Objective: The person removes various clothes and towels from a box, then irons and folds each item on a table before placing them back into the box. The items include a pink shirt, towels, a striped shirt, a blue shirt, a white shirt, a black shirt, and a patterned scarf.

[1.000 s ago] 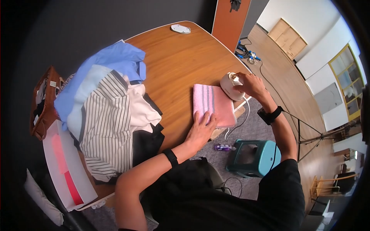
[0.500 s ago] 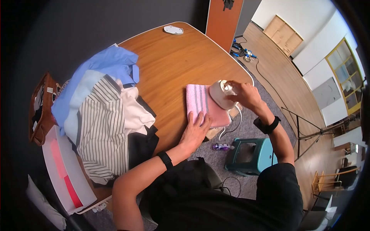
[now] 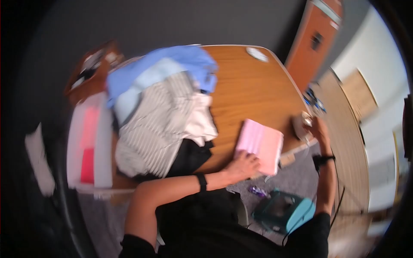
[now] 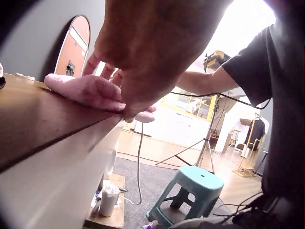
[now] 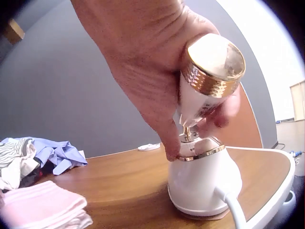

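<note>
- Head: left hand point(image 3: 243, 167) rests on the pink towel point(image 3: 267, 148), fingers loosely spread. Towel reaches ahead and rightward from it; long axis is anyone's guess, pretty blurry here. White gadget point(image 3: 298, 125) sits to the towel's right near the counter point(image 3: 254, 92) edge, so the right hand point(image 3: 318, 130) is way nearer it.
- Left wrist: towel's soft, plush, folded into a fat rounded edge.
- Right wrist: right hand grips the gadget's narrow waist — glossy white, cone-like base, knurled gold band point(image 5: 207, 82), pale cord point(image 5: 234, 210).
</note>
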The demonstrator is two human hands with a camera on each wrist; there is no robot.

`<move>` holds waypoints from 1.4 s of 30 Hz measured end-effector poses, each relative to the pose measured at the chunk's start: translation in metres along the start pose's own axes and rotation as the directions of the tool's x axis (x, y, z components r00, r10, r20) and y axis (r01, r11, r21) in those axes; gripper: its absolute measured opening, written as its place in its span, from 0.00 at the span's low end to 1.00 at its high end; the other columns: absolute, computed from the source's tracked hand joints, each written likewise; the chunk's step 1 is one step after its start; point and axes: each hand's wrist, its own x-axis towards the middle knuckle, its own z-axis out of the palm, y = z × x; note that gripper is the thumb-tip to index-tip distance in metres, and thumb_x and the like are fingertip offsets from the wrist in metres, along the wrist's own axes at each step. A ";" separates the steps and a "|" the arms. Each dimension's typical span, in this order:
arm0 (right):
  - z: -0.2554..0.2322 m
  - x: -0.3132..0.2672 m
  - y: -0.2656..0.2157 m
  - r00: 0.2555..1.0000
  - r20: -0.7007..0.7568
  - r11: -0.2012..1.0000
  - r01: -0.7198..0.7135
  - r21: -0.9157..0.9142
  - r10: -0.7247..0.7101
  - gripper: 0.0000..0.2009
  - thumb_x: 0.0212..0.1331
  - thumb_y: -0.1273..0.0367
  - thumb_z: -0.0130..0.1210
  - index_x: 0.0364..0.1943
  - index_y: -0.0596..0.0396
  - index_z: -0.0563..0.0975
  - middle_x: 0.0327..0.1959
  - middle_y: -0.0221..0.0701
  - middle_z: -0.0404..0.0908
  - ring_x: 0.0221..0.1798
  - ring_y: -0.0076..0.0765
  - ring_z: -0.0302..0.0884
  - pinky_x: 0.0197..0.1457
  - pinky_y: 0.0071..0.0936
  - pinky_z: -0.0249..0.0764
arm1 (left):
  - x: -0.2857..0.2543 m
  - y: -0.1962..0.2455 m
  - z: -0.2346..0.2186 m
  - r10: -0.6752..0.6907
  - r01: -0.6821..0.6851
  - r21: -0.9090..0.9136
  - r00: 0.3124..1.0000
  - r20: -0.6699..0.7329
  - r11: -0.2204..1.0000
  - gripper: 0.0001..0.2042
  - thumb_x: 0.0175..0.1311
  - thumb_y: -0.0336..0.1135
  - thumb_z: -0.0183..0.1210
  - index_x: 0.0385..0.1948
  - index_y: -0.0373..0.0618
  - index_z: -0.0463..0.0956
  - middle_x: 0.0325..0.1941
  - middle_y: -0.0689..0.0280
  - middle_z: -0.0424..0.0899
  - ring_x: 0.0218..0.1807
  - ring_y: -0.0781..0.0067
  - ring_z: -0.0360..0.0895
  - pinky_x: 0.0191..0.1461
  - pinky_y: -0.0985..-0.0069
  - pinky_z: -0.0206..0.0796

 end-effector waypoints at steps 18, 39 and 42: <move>0.123 -0.216 -0.166 0.810 0.508 -0.193 -0.571 0.798 -0.292 0.32 0.72 0.55 0.54 0.74 0.57 0.61 0.63 0.45 0.78 0.56 0.48 0.83 0.55 0.43 0.85 | -0.065 0.027 -0.039 -0.019 0.006 -0.052 0.969 -0.248 0.999 0.08 0.62 0.39 0.59 0.33 0.44 0.76 0.33 0.68 0.73 0.41 0.67 0.76 0.34 0.68 0.71; 0.053 -0.268 -0.451 0.404 0.257 0.074 -0.415 0.907 -0.878 0.37 0.69 0.68 0.61 0.78 0.57 0.55 0.65 0.46 0.76 0.61 0.47 0.81 0.58 0.41 0.82 | -0.304 -0.029 -0.334 -0.912 0.248 -0.904 0.133 0.387 -0.347 0.30 0.69 0.38 0.67 0.68 0.34 0.68 0.60 0.57 0.82 0.58 0.68 0.82 0.64 0.68 0.75; 0.068 -0.264 -0.447 0.262 0.184 0.098 -0.309 0.946 -0.947 0.39 0.74 0.70 0.54 0.82 0.48 0.45 0.68 0.54 0.73 0.55 0.58 0.85 0.45 0.41 0.88 | -0.337 -0.050 -0.383 -0.959 0.274 -0.919 -0.088 0.268 -0.282 0.30 0.69 0.37 0.66 0.69 0.35 0.66 0.61 0.56 0.82 0.58 0.69 0.84 0.62 0.69 0.78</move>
